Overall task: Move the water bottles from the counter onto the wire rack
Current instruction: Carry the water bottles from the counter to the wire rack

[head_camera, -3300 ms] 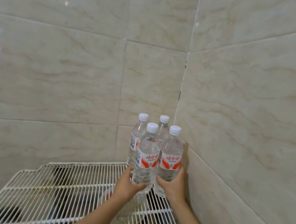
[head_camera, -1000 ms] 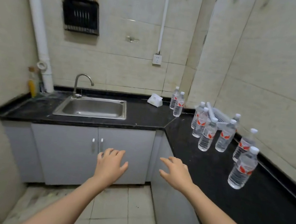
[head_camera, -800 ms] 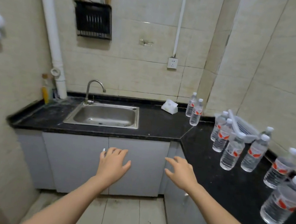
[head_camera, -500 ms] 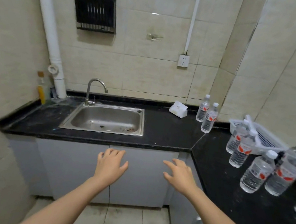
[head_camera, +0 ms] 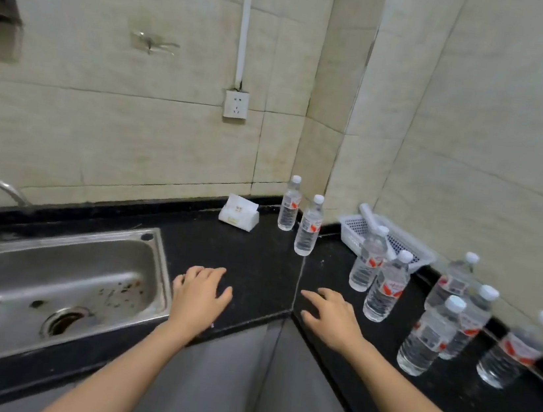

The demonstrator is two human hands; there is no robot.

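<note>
Black corner table (head_camera: 255, 262) under tiled walls, one sink (head_camera: 82, 270) at my left. Both hands hover empty, fingers (head_camera: 206, 271) loosely spread: left hand (head_camera: 199, 295) by the sink, right hand (head_camera: 331, 317) nearer the bottles (head_camera: 429, 337). I count eight, all upright, ahead and to my right. The closest bottle (head_camera: 385, 290) stands just right of my right hand. One basket (head_camera: 351, 232) sits behind them; the rack is out of view.

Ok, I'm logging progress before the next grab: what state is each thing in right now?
Left hand: open, empty, over the counter.
Right hand: open, empty.
Water bottles: upright, capped, standing on the counter.
Sink: no standing water.
Wall socket: nothing plugged in.
Basket: upright, against the wall.
</note>
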